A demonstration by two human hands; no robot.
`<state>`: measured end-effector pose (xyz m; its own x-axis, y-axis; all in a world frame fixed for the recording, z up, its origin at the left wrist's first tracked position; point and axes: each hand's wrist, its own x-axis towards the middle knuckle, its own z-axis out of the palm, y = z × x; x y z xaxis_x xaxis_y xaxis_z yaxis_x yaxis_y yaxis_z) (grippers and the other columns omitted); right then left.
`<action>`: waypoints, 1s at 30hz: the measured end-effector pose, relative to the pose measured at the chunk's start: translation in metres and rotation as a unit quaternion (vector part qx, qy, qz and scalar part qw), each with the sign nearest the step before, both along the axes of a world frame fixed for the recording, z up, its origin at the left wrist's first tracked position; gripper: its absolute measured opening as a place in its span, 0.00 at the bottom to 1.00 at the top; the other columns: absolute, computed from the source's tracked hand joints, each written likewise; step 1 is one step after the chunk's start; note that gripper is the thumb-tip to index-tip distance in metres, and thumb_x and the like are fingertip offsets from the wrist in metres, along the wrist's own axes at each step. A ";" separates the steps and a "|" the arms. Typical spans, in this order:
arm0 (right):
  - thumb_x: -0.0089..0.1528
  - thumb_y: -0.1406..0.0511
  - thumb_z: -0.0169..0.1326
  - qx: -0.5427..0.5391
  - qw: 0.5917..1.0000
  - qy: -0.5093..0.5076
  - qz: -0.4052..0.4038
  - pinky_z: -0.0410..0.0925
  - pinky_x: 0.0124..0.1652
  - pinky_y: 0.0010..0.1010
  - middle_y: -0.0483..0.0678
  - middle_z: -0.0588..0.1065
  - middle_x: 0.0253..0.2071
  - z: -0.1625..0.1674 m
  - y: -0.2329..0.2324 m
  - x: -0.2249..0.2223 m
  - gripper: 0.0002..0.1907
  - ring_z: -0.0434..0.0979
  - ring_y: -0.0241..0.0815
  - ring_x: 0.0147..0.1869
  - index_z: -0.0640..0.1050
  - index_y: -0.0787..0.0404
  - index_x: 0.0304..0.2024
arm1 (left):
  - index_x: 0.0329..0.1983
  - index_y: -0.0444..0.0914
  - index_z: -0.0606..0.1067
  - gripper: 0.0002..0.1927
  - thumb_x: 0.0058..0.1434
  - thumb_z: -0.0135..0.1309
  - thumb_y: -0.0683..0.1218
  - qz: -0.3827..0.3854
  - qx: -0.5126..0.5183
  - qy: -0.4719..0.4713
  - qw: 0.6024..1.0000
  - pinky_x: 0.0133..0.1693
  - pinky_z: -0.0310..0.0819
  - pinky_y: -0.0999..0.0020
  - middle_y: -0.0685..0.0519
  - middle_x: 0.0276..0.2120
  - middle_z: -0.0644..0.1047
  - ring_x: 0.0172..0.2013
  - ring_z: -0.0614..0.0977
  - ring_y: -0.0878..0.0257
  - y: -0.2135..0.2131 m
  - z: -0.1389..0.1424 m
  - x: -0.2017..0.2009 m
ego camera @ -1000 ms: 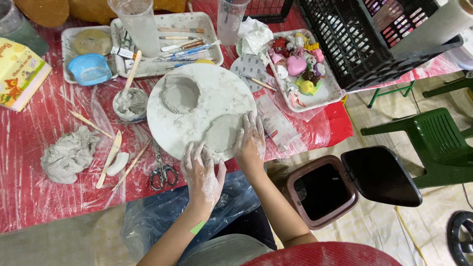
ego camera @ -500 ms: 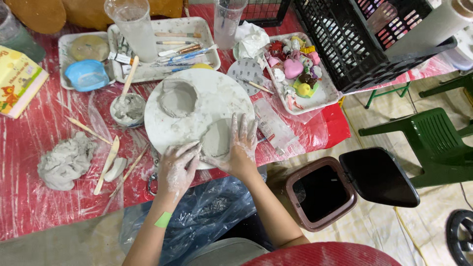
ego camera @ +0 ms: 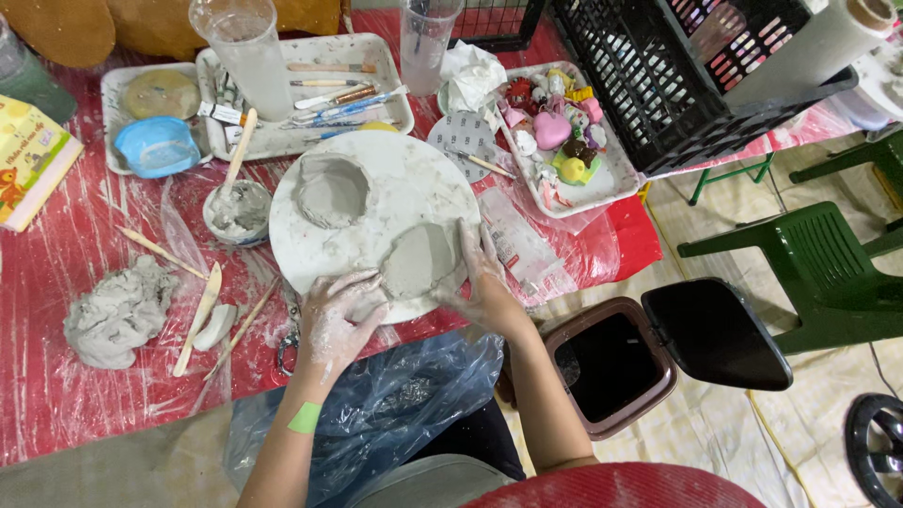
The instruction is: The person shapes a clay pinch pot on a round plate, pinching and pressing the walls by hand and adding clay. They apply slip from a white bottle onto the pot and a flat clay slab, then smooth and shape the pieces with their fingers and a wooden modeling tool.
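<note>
Cupping a flat grey clay piece (ego camera: pixel 419 261) from both sides, the left hand (ego camera: pixel 337 315) and right hand (ego camera: pixel 482 277) press against it with fingers spread, clay smeared all over them. That piece sits at the near edge of a round white board (ego camera: pixel 376 202) on the red plastic-covered tabletop (ego camera: pixel 56 376), with a hollow clay bowl (ego camera: pixel 329 191) further back on the same board. Off toward the left edge there's a lump of spare clay (ego camera: pixel 118 313), wooden sticks (ego camera: pixel 193 315) beside it, and a small cup of slip (ego camera: pixel 237 212) just left of the board.
</note>
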<state>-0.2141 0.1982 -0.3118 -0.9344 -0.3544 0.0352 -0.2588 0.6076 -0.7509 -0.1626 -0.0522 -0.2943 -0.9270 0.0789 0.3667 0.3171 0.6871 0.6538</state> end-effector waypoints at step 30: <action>0.51 0.60 0.70 -0.053 0.997 0.051 0.019 0.63 0.64 0.42 0.53 0.76 0.61 0.017 0.045 -0.032 0.51 0.71 0.52 0.65 0.61 0.52 0.74 | 0.43 0.42 0.83 0.12 0.58 0.55 0.41 -0.005 0.002 0.075 0.997 0.50 0.77 0.62 0.55 0.47 0.83 0.46 0.83 0.55 0.007 0.004 0.004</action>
